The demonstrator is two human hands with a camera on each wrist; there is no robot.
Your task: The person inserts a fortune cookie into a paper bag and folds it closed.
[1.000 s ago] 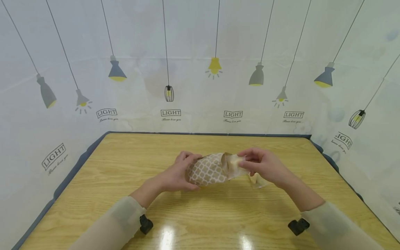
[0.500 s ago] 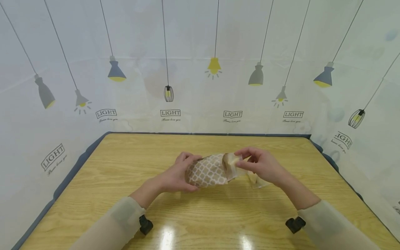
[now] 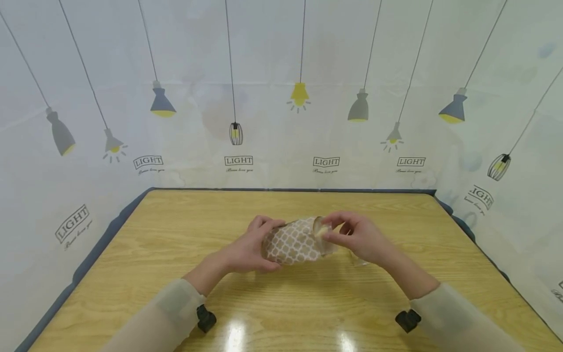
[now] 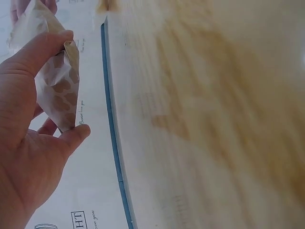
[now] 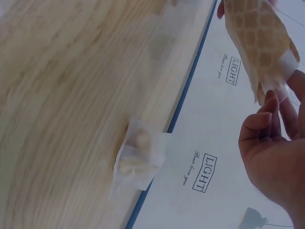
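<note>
A brown paper bag (image 3: 293, 242) with a white lattice pattern lies on its side above the table, its mouth facing right. My left hand (image 3: 250, 247) grips its closed end, thumb below and fingers above, as the left wrist view also shows. At the mouth, my right hand (image 3: 358, 237) pinches a small clear packet (image 3: 326, 240) with something pale inside; the packet is partly within the bag. What else the bag contains is hidden. Another translucent packet (image 5: 138, 157) with pale, rounded pieces rests on the table below my right hand.
The wooden table (image 3: 281, 298) has a dark blue edge strip (image 3: 290, 189) at the back. Behind it hangs a pale backdrop (image 3: 272, 63) printed with lamps. A black wrist camera (image 3: 408, 320) sits at my right cuff.
My right hand has moved left, sliding the clear packet deeper into the bag's mouth. The left hand and bag have stayed nearly in place.
</note>
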